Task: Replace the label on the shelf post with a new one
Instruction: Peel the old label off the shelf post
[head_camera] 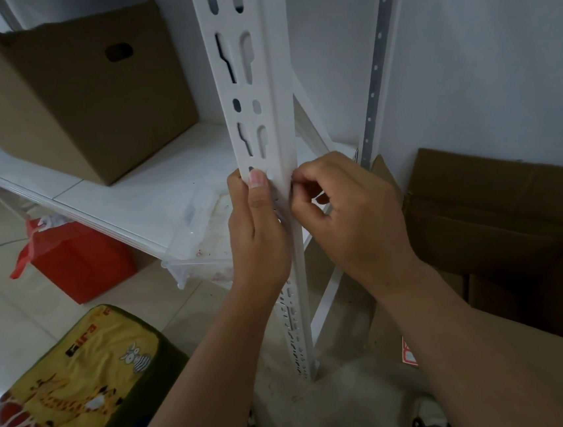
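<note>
a brown cardboard box (pixel 90 94) sits on the white shelf (pixel 127 200) at 10 o'clock, contents hidden; a red bag (pixel 78 257) stands below it, and more open cardboard boxes (pixel 500 213) lie at 3 o'clock. the white slotted shelf post (pixel 254 88) runs upright through the centre. the left hand (pixel 257 229) wraps the post, thumb pressed flat on its front face. the right hand (pixel 349 217), fingers curled, pinches at the post's right edge; the label itself is too hidden to make out.
</note>
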Motion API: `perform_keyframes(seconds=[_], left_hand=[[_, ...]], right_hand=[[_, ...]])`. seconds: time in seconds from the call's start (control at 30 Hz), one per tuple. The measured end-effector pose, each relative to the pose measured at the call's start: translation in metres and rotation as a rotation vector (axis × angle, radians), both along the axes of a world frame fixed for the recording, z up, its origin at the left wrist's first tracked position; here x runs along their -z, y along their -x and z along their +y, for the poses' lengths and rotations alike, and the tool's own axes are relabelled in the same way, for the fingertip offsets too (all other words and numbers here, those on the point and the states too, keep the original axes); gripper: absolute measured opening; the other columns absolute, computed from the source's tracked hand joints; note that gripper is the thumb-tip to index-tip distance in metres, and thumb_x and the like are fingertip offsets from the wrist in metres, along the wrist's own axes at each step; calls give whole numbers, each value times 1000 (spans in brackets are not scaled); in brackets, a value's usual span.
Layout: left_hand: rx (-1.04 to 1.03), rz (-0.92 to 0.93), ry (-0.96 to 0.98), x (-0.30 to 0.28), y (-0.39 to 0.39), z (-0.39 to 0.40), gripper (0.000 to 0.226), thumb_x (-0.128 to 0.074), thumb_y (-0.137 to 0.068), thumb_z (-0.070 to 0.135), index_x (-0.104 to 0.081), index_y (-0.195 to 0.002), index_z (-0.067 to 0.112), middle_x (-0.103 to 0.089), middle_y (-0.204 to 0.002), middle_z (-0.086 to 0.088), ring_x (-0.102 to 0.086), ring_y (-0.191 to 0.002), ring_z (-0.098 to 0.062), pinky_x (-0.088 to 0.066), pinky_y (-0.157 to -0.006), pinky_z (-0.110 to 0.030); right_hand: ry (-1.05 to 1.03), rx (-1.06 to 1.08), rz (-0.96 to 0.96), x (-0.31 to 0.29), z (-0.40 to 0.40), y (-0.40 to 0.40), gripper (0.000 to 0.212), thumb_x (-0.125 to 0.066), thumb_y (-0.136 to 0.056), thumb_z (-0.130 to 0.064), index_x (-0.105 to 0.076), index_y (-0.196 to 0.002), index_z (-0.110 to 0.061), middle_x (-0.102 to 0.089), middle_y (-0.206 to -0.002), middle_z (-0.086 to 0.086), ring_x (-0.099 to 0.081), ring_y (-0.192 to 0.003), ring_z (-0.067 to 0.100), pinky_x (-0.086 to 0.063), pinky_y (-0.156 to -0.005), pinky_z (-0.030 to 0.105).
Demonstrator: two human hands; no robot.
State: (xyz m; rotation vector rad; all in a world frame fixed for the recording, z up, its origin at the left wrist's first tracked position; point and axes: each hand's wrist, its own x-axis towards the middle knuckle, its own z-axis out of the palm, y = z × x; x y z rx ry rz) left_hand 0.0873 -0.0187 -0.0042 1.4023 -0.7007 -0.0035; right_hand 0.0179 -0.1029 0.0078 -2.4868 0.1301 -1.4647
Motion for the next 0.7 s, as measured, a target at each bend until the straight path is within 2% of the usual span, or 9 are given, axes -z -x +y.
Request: perform_keyframes(seconds=[0.13, 0.27, 0.33, 0.4, 0.47, 0.57, 0.7], left_hand=[[-11, -12, 11, 1, -1, -2, 30, -24, -97, 40, -41, -95, 15, -52, -67, 24, -52, -64, 2, -43, -60, -12], [6, 12, 41, 2, -2, -2, 33, -25, -97, 42, -41, -98, 13, -50, -70, 18, -52, -65, -1, -44, -60, -14], [21, 16, 34, 2, -2, -2, 35, -26, -96, 42, -41, -101, 11, -50, -76, 15, -54, -69, -3, -45, -62, -14], [24, 11, 19, 2, -2, -1, 37, -26, -96, 43, -41, -103, 11, -51, -81, 10, -56, -72, -4, -47, -63, -15], [19, -1, 11, 1, -2, -1, 35, -25, -96, 42, -42, -102, 12, -52, -79, 14, -57, -72, -2, -47, -63, -14], [17, -4, -4, 2, -3, 0, 34, -24, -96, 43, -42, -102, 14, -53, -78, 15, -58, -74, 0, -48, -65, -15], [10, -10, 5, 2, -2, 0, 36, -25, -96, 43, -41, -102, 11, -51, -77, 15, -56, -71, 0, -47, -63, -14]], right_hand=[[46, 45, 53, -6, 0, -1, 21, -53, -95, -24, -66, -87, -10, -66, -79, 4, -59, -64, 17, -53, -57, 34], [13, 54, -22, -7, 5, -4, 16, -58, -91, -17, -67, -81, -9, -65, -74, 4, -58, -62, 17, -51, -54, 34], [-42, 20, -57, -4, 6, -3, 13, -61, -90, -15, -67, -82, -7, -67, -77, 4, -60, -65, 15, -52, -56, 29], [-105, -16, -81, -1, 6, -2, 10, -65, -88, -15, -69, -85, -6, -70, -82, 5, -63, -71, 11, -53, -63, 17], [-180, -31, -96, 2, 7, -1, 10, -67, -87, -15, -69, -91, -6, -71, -87, 5, -61, -76, 5, -49, -69, 8], [-255, -35, -100, 4, 8, -1, 18, -66, -87, -19, -68, -98, -6, -71, -92, 4, -59, -80, 3, -50, -71, 8], [-166, -52, -77, 5, 8, 0, 17, -61, -91, -19, -67, -97, -4, -70, -93, 7, -61, -82, 10, -48, -75, 9]])
